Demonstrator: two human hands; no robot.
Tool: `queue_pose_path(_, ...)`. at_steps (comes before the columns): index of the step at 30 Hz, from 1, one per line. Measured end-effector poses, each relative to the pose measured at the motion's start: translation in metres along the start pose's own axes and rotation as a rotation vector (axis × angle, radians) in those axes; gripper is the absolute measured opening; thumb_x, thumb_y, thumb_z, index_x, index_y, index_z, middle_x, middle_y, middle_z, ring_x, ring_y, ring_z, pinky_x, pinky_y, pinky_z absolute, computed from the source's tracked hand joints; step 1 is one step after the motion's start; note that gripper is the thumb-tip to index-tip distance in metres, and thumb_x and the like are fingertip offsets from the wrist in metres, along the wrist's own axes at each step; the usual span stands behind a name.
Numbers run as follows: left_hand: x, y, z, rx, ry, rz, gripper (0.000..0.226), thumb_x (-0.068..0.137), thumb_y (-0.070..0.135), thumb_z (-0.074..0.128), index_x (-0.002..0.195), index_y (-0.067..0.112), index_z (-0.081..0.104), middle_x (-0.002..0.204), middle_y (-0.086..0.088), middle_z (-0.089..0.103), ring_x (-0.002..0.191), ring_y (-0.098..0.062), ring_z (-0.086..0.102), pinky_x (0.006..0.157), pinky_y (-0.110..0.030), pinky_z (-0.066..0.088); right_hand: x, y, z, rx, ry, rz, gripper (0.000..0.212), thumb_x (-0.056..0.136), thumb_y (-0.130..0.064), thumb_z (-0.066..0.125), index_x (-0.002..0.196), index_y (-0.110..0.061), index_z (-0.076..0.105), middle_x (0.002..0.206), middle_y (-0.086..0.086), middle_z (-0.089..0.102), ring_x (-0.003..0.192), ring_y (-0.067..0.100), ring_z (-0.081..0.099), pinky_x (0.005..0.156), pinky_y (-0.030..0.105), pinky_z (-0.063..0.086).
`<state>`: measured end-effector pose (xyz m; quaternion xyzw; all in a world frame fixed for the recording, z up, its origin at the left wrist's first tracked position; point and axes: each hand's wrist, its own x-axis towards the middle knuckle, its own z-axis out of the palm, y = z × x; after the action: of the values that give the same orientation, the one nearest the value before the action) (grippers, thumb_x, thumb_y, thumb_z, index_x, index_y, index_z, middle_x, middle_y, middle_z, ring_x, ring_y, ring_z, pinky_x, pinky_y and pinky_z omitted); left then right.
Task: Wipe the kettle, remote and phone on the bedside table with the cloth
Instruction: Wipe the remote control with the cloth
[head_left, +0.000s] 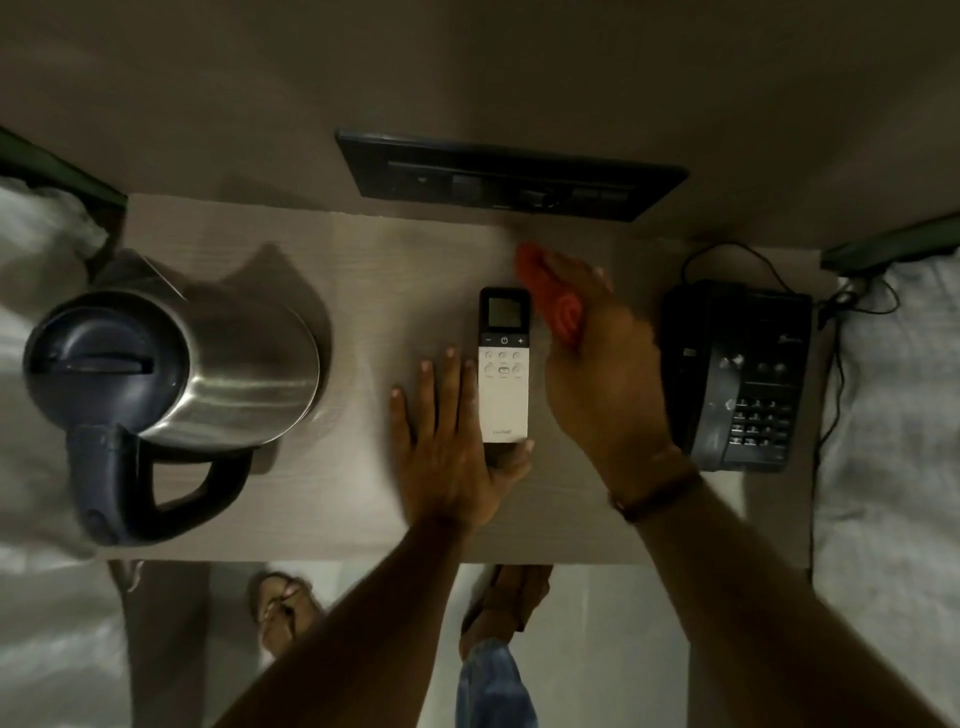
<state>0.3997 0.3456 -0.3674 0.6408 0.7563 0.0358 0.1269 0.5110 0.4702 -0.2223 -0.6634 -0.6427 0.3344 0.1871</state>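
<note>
A person's two bare hands work at a bedside table (363, 249) seen from above, with a white remote (503, 366) lying flat near its middle. The left hand (452, 441) rests palm-down on the table against the remote's left edge, fingers stretched out straight and together, thumb hooked across the remote's near end; it steadies the remote without lifting it. The right hand (602, 364) is just right of the remote, fingers curled around an orange cloth (556, 301) whose bunched end pokes out past the fingertips beside the remote's small screen. The hand is blurred, so whether the cloth touches the remote at this instant cannot be told. A band (654, 493) circles the right wrist. Well to the left of the remote stands a steel kettle (171, 384) with a dark lid and handle, the handle turned toward the near edge. To the right of the remote, beyond the right hand, sits a black corded phone (737, 374), its receiver on the cradle and its cord trailing off behind. A dark switch panel (511, 174) is set in the wall behind the remote.
</note>
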Motion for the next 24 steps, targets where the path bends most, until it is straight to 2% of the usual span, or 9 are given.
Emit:
queue_pose_path(2, 0.0, 0.0, -0.001, 0.007, -0.024, -0.007, 0.113, 0.09, 0.09, 0.026, 0.173, 0.015, 0.014, 0.183, -0.009, 0.011, 0.168, -0.036, 0.012, 0.134, -0.061, 0.006, 0.011, 0.002, 0.025, -0.24, -0.169, -0.058, 0.064, 0.099, -0.002, 0.054, 0.157, -0.025, 0.044, 0.164, 0.004, 0.047, 0.154, 0.027, 0.039, 0.118, 0.048, 0.048)
queue_pose_path(4, 0.0, 0.0, -0.002, 0.006, -0.055, -0.012, 0.113, 0.087, 0.088, 0.03, 0.173, 0.016, 0.017, 0.182, -0.01, 0.012, 0.168, -0.036, 0.011, 0.134, -0.061, 0.006, 0.002, 0.008, 0.045, -0.425, -0.334, -0.097, 0.071, 0.099, -0.006, 0.054, 0.163, -0.022, 0.03, 0.175, 0.004, 0.025, 0.163, 0.033, 0.011, 0.127, 0.053, 0.033)
queue_pose_path(7, -0.001, 0.002, -0.003, 0.027, -0.06, -0.002, 0.11, 0.087, 0.08, 0.04, 0.172, 0.015, 0.018, 0.181, -0.013, 0.015, 0.167, -0.037, 0.011, 0.134, -0.063, 0.009, -0.03, 0.019, 0.052, -0.417, -0.35, -0.088, 0.07, 0.096, -0.02, 0.045, 0.164, -0.022, 0.029, 0.176, 0.005, 0.022, 0.163, 0.034, 0.011, 0.127, 0.054, 0.032)
queue_pose_path(11, -0.002, 0.003, -0.007, -0.017, 0.007, 0.016, 0.101, 0.091, 0.076, 0.036, 0.171, 0.015, 0.02, 0.178, -0.019, 0.025, 0.164, -0.042, 0.021, 0.131, -0.066, 0.019, -0.069, 0.021, 0.046, -0.42, -0.467, -0.052, 0.07, 0.103, -0.031, 0.053, 0.165, -0.029, 0.021, 0.177, -0.001, 0.013, 0.163, 0.029, 0.003, 0.129, 0.049, 0.017)
queue_pose_path(13, -0.003, 0.002, -0.007, -0.03, 0.011, 0.01, 0.096, 0.097, 0.077, 0.029, 0.17, 0.014, 0.026, 0.178, -0.017, 0.024, 0.165, -0.041, 0.02, 0.13, -0.068, 0.023, -0.076, 0.02, 0.035, -0.339, -0.499, -0.008, 0.062, 0.104, -0.032, 0.053, 0.162, -0.032, 0.031, 0.174, -0.002, 0.025, 0.163, 0.026, 0.015, 0.13, 0.048, 0.025)
queue_pose_path(17, -0.001, 0.001, -0.006, -0.02, -0.061, 0.001, 0.105, 0.097, 0.085, 0.018, 0.172, 0.013, 0.018, 0.182, -0.012, 0.011, 0.168, -0.036, 0.006, 0.132, -0.068, 0.014, -0.081, 0.017, -0.012, 0.223, -0.532, 0.425, 0.023, 0.101, -0.044, 0.061, 0.12, -0.034, 0.07, 0.126, 0.0, 0.075, 0.119, 0.019, 0.072, 0.108, 0.044, 0.057)
queue_pose_path(19, -0.003, 0.0, -0.007, -0.035, -0.064, 0.007, 0.119, 0.088, 0.095, 0.021, 0.173, 0.012, 0.012, 0.183, -0.01, 0.006, 0.169, -0.034, 0.002, 0.133, -0.067, 0.009, -0.091, 0.024, -0.044, 0.478, -0.472, 0.619, 0.008, 0.092, -0.041, 0.07, 0.097, -0.04, 0.064, 0.102, -0.006, 0.073, 0.089, 0.007, 0.076, 0.085, 0.027, 0.065)
queue_pose_path(21, -0.005, 0.001, -0.012, -0.102, -0.03, -0.019, 0.13, 0.079, 0.101, 0.032, 0.173, 0.015, 0.008, 0.183, -0.008, 0.007, 0.169, -0.033, 0.005, 0.133, -0.067, 0.007, -0.106, 0.037, -0.082, 0.59, -0.347, 0.686, 0.023, 0.095, -0.027, 0.071, 0.093, -0.043, 0.055, 0.094, -0.015, 0.065, 0.071, 0.004, 0.072, 0.053, 0.008, 0.056)
queue_pose_path(24, -0.012, 0.032, -0.022, -0.199, 0.021, 0.025, 0.131, 0.078, 0.098, 0.044, 0.174, 0.021, -0.001, 0.182, -0.009, 0.009, 0.169, -0.033, 0.008, 0.133, -0.064, 0.007, -0.117, 0.057, -0.145, 0.603, -0.206, 0.598, 0.034, 0.097, -0.019, 0.069, 0.086, -0.052, 0.07, 0.08, -0.016, 0.077, 0.067, -0.003, 0.076, 0.049, 0.009, 0.055)
